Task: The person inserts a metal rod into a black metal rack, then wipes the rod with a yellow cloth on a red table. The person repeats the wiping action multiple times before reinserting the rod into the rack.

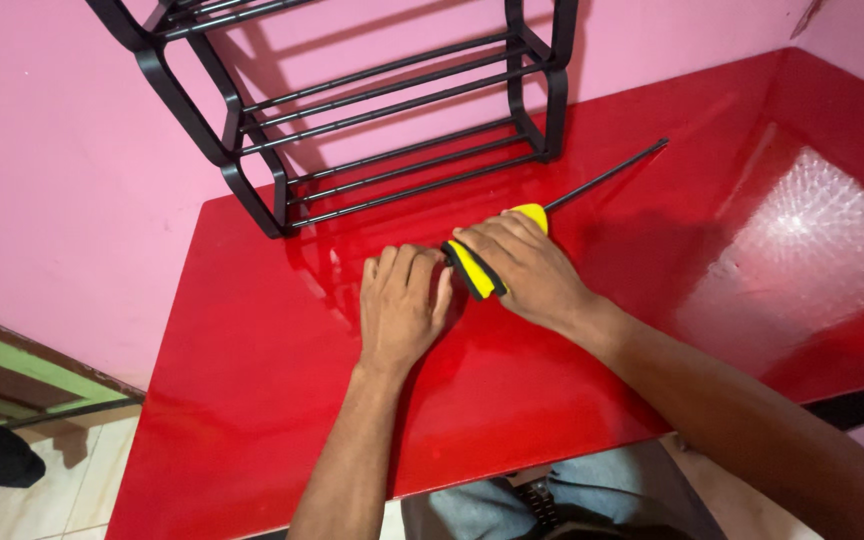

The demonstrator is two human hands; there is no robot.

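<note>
Head view, looking down: red glossy table [252, 400] against a pink wall [62, 170], both hands near the table's middle. Right hand [522, 270] lies over a screwdriver [512, 240], fingers curled down on the yellow-and-black handle [474, 270], gripping it against the tabletop; handle butt sticks out at the thumb side toward the left hand. The thin black shaft [607, 178] runs out from under the right fingers up and to the right, lying flat on the table, tip ending near the back right part of the surface, well apart from the rack. Left hand [402, 305] rests palm down on the table just beside the handle butt, fingers loosely bent, fingertips close to or touching the black end of the handle; cannot tell if it pinches anything, nothing clearly held. Black metal rack [402, 110] with horizontal rods stands on the table's back edge against the wall, tilted in view, near but apart from both hands, its lower rods mirrored in the red surface. Bright window-like glare patch [812, 240] on the right part of the table. Below the table edge, person's lap in blue-grey jeans [572, 495]. Bottom left, light tiled floor [42, 480] and a dark object, too cropped to identify.
</note>
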